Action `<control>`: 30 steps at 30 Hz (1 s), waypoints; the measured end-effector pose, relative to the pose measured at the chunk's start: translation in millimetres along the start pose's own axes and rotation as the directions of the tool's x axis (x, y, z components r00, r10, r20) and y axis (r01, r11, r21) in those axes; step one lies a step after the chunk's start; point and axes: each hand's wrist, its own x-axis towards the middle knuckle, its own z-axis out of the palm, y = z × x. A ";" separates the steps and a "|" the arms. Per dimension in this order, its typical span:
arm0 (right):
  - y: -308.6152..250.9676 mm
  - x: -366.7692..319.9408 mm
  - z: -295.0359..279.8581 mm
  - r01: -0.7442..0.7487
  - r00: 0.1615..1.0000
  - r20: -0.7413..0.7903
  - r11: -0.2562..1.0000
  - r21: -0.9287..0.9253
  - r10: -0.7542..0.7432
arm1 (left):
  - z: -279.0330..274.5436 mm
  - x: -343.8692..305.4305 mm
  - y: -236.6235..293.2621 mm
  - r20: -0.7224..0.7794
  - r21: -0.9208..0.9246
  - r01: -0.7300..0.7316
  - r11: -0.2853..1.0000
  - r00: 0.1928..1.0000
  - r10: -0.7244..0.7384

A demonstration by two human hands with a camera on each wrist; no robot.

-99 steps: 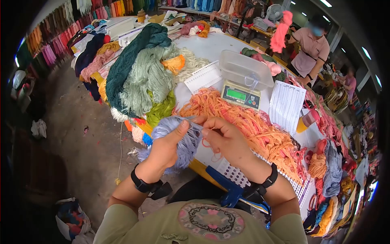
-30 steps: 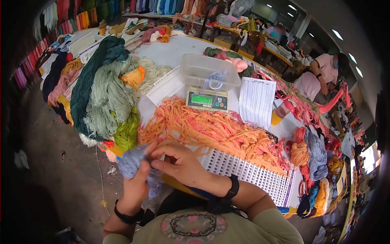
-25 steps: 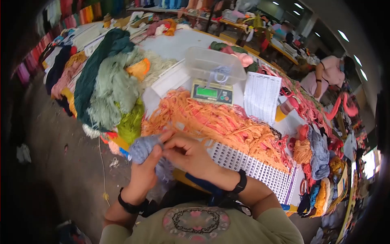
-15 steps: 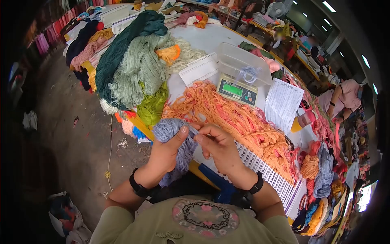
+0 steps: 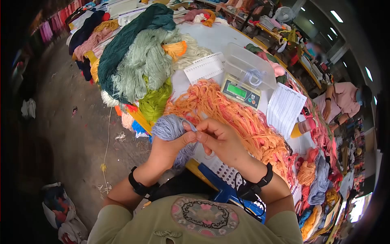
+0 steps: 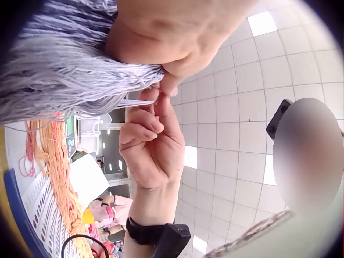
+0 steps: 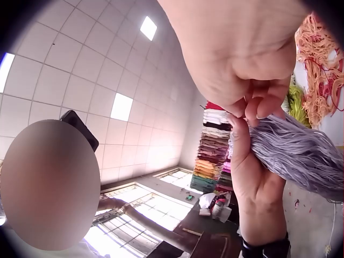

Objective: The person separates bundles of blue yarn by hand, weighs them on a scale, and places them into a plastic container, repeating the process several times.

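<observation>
Skein: lavender skein point(image 5: 172, 130), held up on the near side of the scale point(image 5: 241, 91), past the orange yarn pile point(image 5: 239, 118)

Left hand: left hand point(image 5: 166, 150) is wrapped round the skein's middle, thumb clamped on top, so it's got the bulk

Right hand: right hand point(image 5: 221, 140) has its fingertips curled tight on one loose strand point(image 5: 190, 123) at the skein's upper end

Which way: the skein lies on the far side of the right hand from the scale, touching its fingertips

Long axis: runs from that pinched end down toward the person, farther from the scale, tail hanging below the left hand

Nearer hand: both are on it, but only the left really carries it
</observation>
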 end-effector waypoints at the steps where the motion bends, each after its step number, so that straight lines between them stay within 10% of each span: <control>1: 0.2 1.1 0.9 -0.004 1.000 -0.012 1.000 -0.020 0.004 | 1.3 -0.1 1.5 -0.044 0.001 0.016 1.000 0.999 -0.016; 14: 2.6 8.5 1.0 -0.121 0.989 -0.035 0.918 0.378 0.145 | -20.7 -2.0 5.8 -0.104 0.040 -0.053 0.998 0.993 0.057; 16: -1.4 10.1 -11.4 -0.243 0.969 0.150 0.859 0.450 0.195 | -46.7 -11.9 24.4 0.096 -0.299 0.283 0.912 0.959 -0.266; 18: -22.6 13.9 -29.0 -0.215 0.973 0.177 0.859 0.466 0.147 | -85.4 -25.0 33.9 0.481 -0.273 0.417 0.867 0.840 -0.252; 20: -46.4 24.1 -51.4 -0.044 0.994 0.111 0.864 0.502 -0.014 | -100.0 -46.2 41.0 0.501 -0.063 0.346 0.936 0.822 -0.271; 22: -73.5 48.1 -86.3 0.234 0.970 -0.054 0.851 0.470 -0.237 | -138.0 -73.1 36.2 0.275 0.233 0.542 0.808 0.760 -0.589; 25: -125.6 95.9 -172.8 0.478 0.876 -0.172 0.858 0.188 -0.451 | -201.2 -114.2 16.8 -0.064 0.150 0.778 0.610 0.623 -0.779; 30: -197.4 133.7 -287.4 0.579 0.651 -0.542 0.809 -0.100 -0.532 | -359.3 -199.9 -35.2 -0.640 -0.308 0.621 0.721 0.426 -0.640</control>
